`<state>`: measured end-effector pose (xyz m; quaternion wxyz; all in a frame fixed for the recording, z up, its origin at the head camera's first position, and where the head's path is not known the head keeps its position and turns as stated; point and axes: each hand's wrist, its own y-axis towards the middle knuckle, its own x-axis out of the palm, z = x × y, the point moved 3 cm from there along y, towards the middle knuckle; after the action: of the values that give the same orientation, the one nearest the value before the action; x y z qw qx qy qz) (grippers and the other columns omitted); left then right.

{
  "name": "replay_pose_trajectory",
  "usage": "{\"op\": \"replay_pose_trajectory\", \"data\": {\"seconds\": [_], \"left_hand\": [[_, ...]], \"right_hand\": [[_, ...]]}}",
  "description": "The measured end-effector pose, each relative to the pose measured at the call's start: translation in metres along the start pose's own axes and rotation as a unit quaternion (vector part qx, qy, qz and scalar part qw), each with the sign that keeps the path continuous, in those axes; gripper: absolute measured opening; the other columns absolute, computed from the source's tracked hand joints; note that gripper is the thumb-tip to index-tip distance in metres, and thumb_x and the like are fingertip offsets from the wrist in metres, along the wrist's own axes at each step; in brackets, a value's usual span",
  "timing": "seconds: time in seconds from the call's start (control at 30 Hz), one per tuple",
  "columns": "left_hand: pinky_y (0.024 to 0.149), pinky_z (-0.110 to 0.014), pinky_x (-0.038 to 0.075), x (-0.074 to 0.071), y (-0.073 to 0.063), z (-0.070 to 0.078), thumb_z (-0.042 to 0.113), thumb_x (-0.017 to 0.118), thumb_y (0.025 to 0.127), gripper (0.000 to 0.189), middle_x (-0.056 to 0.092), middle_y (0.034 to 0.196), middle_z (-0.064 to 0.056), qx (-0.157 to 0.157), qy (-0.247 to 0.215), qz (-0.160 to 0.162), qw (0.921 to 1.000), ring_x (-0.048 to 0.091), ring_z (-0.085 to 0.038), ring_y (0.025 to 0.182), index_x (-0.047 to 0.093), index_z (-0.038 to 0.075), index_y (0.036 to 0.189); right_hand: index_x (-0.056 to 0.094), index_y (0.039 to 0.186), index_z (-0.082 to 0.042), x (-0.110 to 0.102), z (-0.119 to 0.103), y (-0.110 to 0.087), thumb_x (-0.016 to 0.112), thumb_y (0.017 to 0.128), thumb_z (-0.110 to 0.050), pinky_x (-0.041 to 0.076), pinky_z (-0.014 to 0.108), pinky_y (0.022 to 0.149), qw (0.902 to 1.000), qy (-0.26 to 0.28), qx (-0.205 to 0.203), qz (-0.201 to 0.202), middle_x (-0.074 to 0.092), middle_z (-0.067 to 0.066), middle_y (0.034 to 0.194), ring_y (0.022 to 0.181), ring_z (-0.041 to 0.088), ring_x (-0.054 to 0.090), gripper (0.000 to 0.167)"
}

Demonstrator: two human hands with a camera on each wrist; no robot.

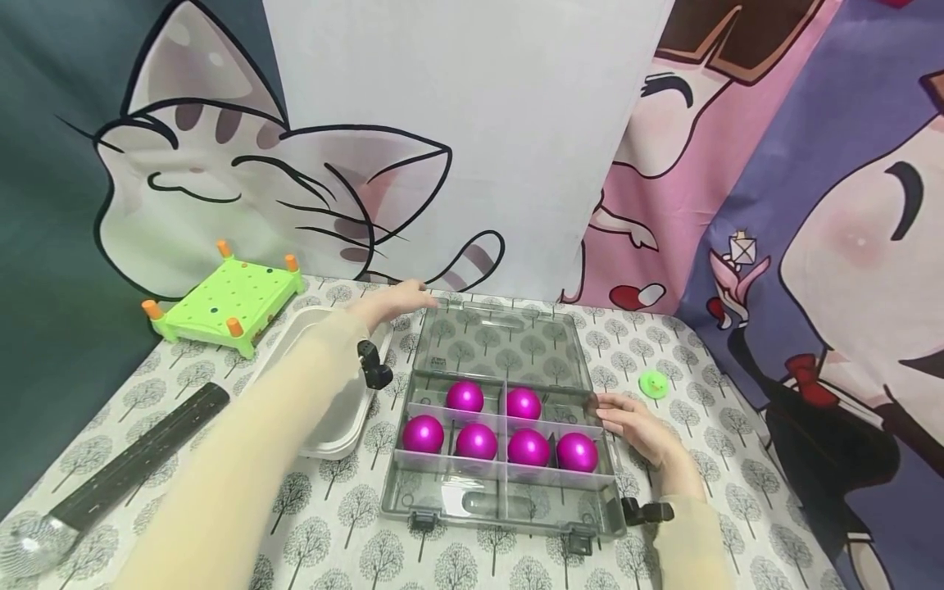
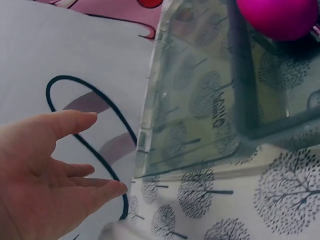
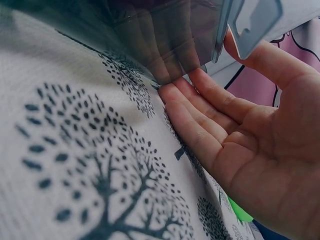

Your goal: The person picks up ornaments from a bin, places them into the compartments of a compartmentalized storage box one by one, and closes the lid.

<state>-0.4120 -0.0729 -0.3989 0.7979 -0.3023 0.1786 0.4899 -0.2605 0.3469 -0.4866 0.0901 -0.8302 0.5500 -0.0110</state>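
Note:
A clear grey plastic compartment box (image 1: pixel 542 501) lies with its lid (image 1: pixel 497 348) folded back flat on the tablecloth. Several shiny magenta balls (image 1: pixel 475 442) sit in its back and middle compartments; the front row holds none. My left hand (image 1: pixel 394 301) hovers by the lid's far left corner, fingers spread and nothing in them. In the left wrist view that hand (image 2: pixel 60 170) is apart from the lid's edge. At the box's right side, my right hand (image 1: pixel 642 430) has its extended fingertips against the wall, and its thumb (image 3: pixel 265 57) is up near the rim.
White trays (image 1: pixel 342 438) stand left of the box, partly behind my left forearm. Further left are a green toy table (image 1: pixel 229 299) with orange knobs and a black tube-like microphone (image 1: pixel 140 459). A small green duck-faced toy (image 1: pixel 653 384) lies right. Printed cloth hangs behind.

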Motion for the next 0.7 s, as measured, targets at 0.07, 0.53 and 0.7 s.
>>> {"op": "replay_pose_trajectory", "data": {"seconds": [0.07,0.53,0.7], "left_hand": [[0.118,-0.059,0.024,0.005,-0.001,0.001,0.028,0.055,0.095,0.075,0.019,0.158,-0.027,-0.005,0.003,-0.007,1.0,0.023,-0.044,0.145,0.018,-0.007,0.151],[0.086,-0.042,0.051,0.02,0.016,-0.007,0.0,0.065,0.083,0.042,0.049,0.101,-0.016,-0.029,0.047,0.004,0.9985,0.047,-0.026,0.083,0.048,-0.015,0.118],[0.068,-0.035,0.053,0.031,0.067,-0.048,-0.003,0.069,0.073,0.053,0.057,0.106,-0.022,-0.013,0.053,0.005,0.9985,0.05,-0.023,0.072,0.049,-0.019,0.12]], "right_hand": [[0.028,0.136,0.023,0.0,0.0,-0.001,0.045,0.099,-0.003,0.048,0.014,0.095,1.0,0.001,0.002,0.001,0.063,-0.01,0.113,0.106,0.002,0.062,0.049],[0.026,0.137,0.023,-0.001,-0.002,-0.002,0.046,0.099,-0.004,0.048,0.014,0.096,1.0,-0.007,0.006,-0.001,0.061,-0.008,0.115,0.106,0.002,0.062,0.05],[0.024,0.138,0.022,0.0,-0.002,-0.002,0.047,0.099,-0.006,0.047,0.013,0.096,0.9998,-0.015,0.016,0.002,0.059,-0.008,0.116,0.106,0.001,0.061,0.054]]}}
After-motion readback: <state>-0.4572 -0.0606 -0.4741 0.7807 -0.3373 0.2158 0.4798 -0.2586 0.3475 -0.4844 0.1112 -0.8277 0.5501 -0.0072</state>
